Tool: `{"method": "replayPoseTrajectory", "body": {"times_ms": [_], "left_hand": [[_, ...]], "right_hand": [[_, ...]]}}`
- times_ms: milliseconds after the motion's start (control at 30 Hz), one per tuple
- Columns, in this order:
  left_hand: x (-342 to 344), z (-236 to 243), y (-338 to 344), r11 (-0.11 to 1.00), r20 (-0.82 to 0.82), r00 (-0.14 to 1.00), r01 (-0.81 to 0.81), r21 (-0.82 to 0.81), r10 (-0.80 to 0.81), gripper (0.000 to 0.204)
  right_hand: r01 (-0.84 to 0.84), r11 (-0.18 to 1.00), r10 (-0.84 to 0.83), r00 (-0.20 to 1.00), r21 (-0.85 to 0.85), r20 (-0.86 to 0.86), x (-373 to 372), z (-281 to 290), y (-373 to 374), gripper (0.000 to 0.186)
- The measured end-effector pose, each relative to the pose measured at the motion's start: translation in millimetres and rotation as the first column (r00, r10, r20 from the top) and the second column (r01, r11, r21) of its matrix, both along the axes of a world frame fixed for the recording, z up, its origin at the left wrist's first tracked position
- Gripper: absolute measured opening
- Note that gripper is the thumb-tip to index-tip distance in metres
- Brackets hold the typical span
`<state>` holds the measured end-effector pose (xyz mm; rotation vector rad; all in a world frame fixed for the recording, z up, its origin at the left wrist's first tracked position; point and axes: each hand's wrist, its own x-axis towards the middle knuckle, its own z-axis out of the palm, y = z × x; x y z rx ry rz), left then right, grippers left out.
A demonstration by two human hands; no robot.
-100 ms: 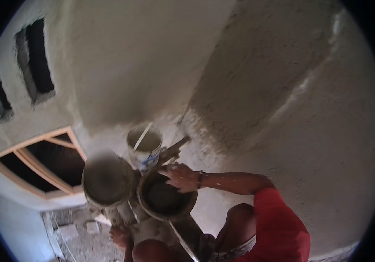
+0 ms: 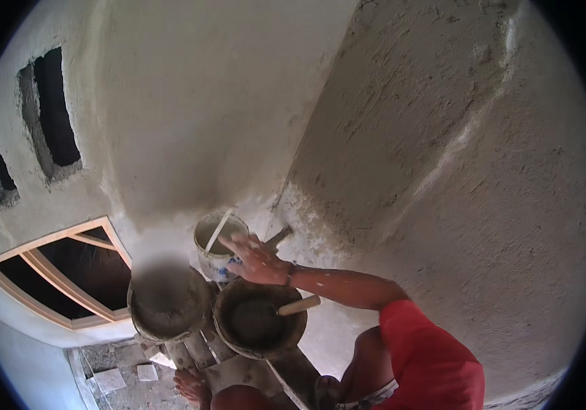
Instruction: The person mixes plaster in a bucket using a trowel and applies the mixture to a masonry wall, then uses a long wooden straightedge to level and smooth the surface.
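Observation:
My right hand (image 2: 257, 261) is open, fingers stretched toward a pale bucket (image 2: 212, 268) holding a light stick (image 2: 219, 230). Whether the fingertips touch its rim I cannot tell. Just below that hand stands a round basin (image 2: 298, 335) with dark wet mortar (image 2: 257, 321) in it. A tool's wooden handle (image 2: 300, 305) leans over the basin's right rim; its other end is hidden in the basin. Low in the picture, my left hand (image 2: 192, 388) lies beside my knee near the planks, fingers apart and nothing visible in them.
A second round basin (image 2: 170, 328) stands left of the first, on wooden planks (image 2: 197, 348). Behind rises a plastered wall (image 2: 225, 102) with a darker, rough patch (image 2: 388, 116). A wooden window frame (image 2: 54, 266) is at left; pale tiles (image 2: 107, 380) lie on the floor below.
My right hand has lifted from the basin's right rim and moved up and left toward the bucket. The wooden handle now shows where the hand was. The view has shifted slightly.

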<state>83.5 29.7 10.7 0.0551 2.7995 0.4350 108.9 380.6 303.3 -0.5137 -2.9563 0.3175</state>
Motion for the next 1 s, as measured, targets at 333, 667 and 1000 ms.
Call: {"method": "replayPoseTrajectory", "body": {"times_ms": [333,667,1000], "left_hand": [[-49,43,-14,0.996,-0.081,0.995,0.048,-0.077,-0.055,0.061],[-62,5,-21,0.995,-0.016,1.0,0.025,-0.095,-0.027,0.068],[-55,-4,-23,0.999,-0.12,0.992,0.032,0.03,-0.028,0.047]], "right_hand": [[0.527,0.849,-0.525,0.85,0.037,-0.053,-113,-41,70,0.063],[0.397,-0.014,-0.756,0.596,-0.918,0.269,-49,-135,108,0.079],[0.187,-0.427,-0.675,0.585,-0.885,0.449,-52,-158,115,0.048]]}}
